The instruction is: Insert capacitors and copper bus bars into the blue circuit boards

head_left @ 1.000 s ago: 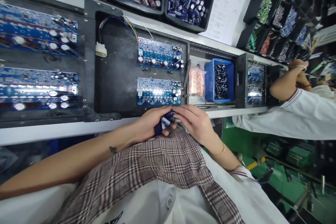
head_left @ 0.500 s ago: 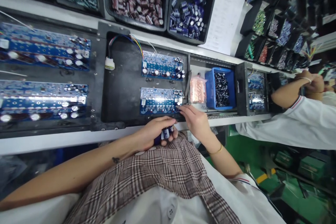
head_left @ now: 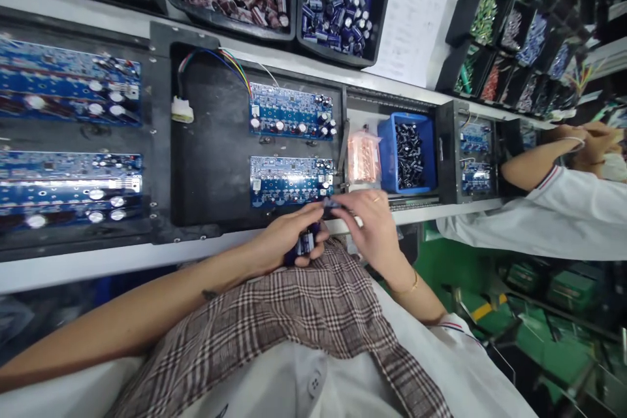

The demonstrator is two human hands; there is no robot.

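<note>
1. Green floor (head_left: 441, 261) down on the right, pale bench edge (head_left: 39, 274) running across, and black fixture tray (head_left: 210, 170) sitting beyond the apron.
2. Left hand (head_left: 289, 235) is curled around a bunch of blue capacitors (head_left: 305, 243), just off the near side of the tray. So yeah, that grip's closed, with the cans poking out between thumb and fingers.
3. Right hand (head_left: 369, 225) has a small dark-blue part (head_left: 329, 203) pinched at the fingertips, right by the left thumb. Kinda blurry, so can't tell its exact shape.
4. That part is over the near edge of the lower circuit board (head_left: 289, 176); can't tell if they touch. Upper circuit board (head_left: 291, 110) lies farther off, with tall round cans standing along its near side.
5. White connector (head_left: 182, 110) hangs on coloured wires at the tray's left.
6. Right of the tray: pink bag (head_left: 363, 157), then blue bin (head_left: 385, 157) full of little black capacitors.
7. Up top, black bin (head_left: 337, 57) of blue capacitors, next to a printed sheet (head_left: 409, 19).
8. Co-worker's arm (head_left: 531, 160) reaches in far right.
</note>
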